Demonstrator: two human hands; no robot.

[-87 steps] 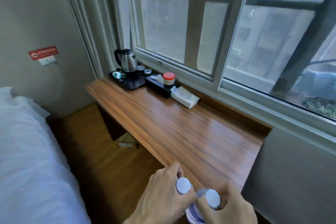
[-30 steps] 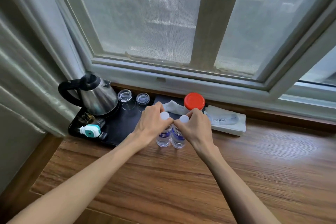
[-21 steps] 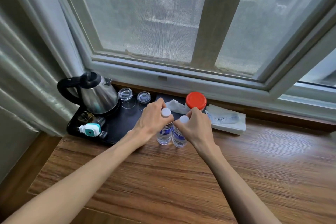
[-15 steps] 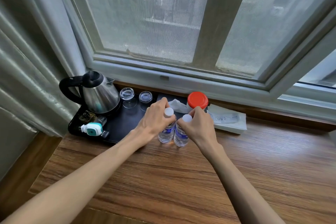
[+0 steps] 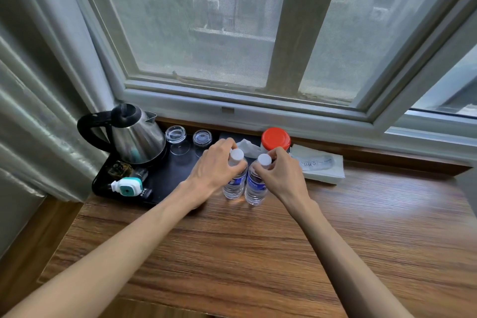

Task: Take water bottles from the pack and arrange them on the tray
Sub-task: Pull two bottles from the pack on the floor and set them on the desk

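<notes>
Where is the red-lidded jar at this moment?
In the head view, the red-lidded jar stands right of centre beneath the window sill, just behind the right hand, left of the tissue pack.

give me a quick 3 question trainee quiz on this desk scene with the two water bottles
1. True or false: both clear plastic water bottles with white caps stand on the black tray.
2. Which hand holds the bottle nearer the steel kettle? A left, B right.
3. What colour is the lid of the jar behind the bottles?

Key
1. False: left bottle and right bottle stand upright on the wooden desk, beside the black tray.
2. A: left hand, its grip near the cap; right hand holds the other. Kettle.
3. Red, on the jar.
</notes>
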